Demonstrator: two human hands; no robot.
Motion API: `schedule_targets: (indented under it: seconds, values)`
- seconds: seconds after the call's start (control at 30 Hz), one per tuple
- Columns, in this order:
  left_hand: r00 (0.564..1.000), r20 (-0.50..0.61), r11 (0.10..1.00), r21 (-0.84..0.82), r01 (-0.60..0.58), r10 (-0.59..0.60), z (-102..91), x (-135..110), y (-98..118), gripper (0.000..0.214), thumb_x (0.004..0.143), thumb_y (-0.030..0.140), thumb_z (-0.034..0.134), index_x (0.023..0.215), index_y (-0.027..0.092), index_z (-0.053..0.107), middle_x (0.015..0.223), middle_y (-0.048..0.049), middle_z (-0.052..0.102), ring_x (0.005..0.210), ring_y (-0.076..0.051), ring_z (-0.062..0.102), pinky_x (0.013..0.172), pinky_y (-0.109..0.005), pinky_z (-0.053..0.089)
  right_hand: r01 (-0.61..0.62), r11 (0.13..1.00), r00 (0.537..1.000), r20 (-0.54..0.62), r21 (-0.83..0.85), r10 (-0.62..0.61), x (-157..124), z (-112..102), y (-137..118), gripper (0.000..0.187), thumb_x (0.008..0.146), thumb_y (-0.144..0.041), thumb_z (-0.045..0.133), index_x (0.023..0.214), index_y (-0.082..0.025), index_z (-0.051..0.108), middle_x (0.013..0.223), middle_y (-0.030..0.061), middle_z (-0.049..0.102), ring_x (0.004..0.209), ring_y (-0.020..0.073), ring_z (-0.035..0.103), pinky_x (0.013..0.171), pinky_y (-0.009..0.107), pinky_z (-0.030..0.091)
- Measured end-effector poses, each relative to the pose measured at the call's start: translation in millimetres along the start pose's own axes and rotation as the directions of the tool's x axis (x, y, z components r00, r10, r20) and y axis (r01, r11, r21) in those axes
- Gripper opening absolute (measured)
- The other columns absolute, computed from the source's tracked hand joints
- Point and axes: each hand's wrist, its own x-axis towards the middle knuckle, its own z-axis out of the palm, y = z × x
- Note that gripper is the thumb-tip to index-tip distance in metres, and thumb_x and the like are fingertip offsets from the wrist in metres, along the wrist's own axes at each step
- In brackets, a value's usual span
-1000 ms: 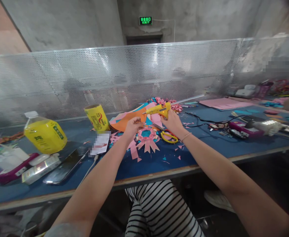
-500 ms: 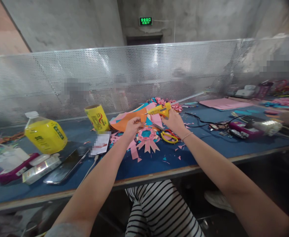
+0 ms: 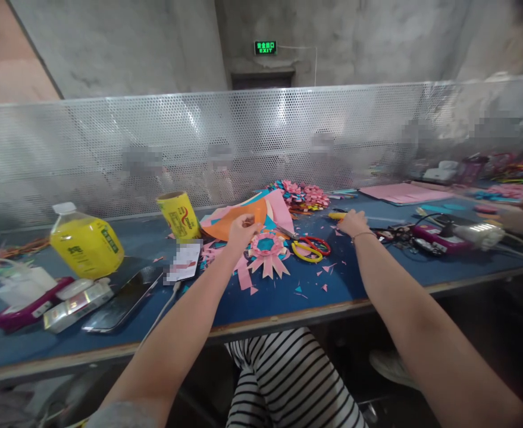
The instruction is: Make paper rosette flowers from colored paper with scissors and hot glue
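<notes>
My left hand is closed in a pinch on a small paper piece, held just above and left of a pink and blue paper rosette lying on the blue table. My right hand rests low on the table to the right, fingers curled over a yellow glue gun that lies flat with only its tip showing. Yellow and red scissors lie between the rosette and my right hand.
Orange and pink paper sheets and a pile of paper flowers lie behind. A yellow drink bottle, yellow roll and phone sit left. Cables and a purple box are right. A perforated metal screen backs the table.
My right hand has swung the glue gun away from the rosette to the right and lowered it flat onto the table. My left hand has kept its pinch in place.
</notes>
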Motion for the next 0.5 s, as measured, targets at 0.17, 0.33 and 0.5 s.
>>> schedule_targets:
  seconds: [0.17,0.33,0.5]
  values:
    - [0.97,-0.127,0.968,0.164,-0.188,0.209,2.3,-3,-1,0.014,0.056,0.018,0.064,0.068,0.017,0.059,0.071,-0.0007,0.057,0.066,-0.013,0.052,0.065,-0.027,0.046,0.265,0.907,0.959,0.007,0.328,-0.283,-23,-1,-59,0.024,0.073,-0.027,0.059,0.09,-0.011,0.058,0.102,0.0164,0.058,0.103,0.0266,0.053,0.086,0.043,0.043]
    - [0.953,-0.109,0.95,0.168,-0.263,0.284,8.8,-13,4,0.013,0.057,0.013,0.065,0.067,0.018,0.059,0.072,-0.0012,0.057,0.066,-0.013,0.052,0.064,-0.025,0.044,0.21,0.479,0.881,0.048,0.852,-0.472,-64,9,-125,0.022,0.072,-0.034,0.057,0.086,-0.017,0.058,0.085,0.004,0.062,0.074,0.0144,0.058,0.071,0.031,0.047]
    - [0.954,-0.013,0.944,0.155,-0.293,0.298,17.4,-17,5,0.012,0.06,0.014,0.064,0.071,0.017,0.06,0.073,-0.0016,0.058,0.07,-0.014,0.054,0.068,-0.026,0.044,-0.027,0.267,0.87,0.155,0.963,-0.468,-87,10,-138,0.029,0.063,-0.036,0.067,0.085,-0.019,0.061,0.087,0.0022,0.062,0.077,0.0128,0.057,0.072,0.028,0.046]
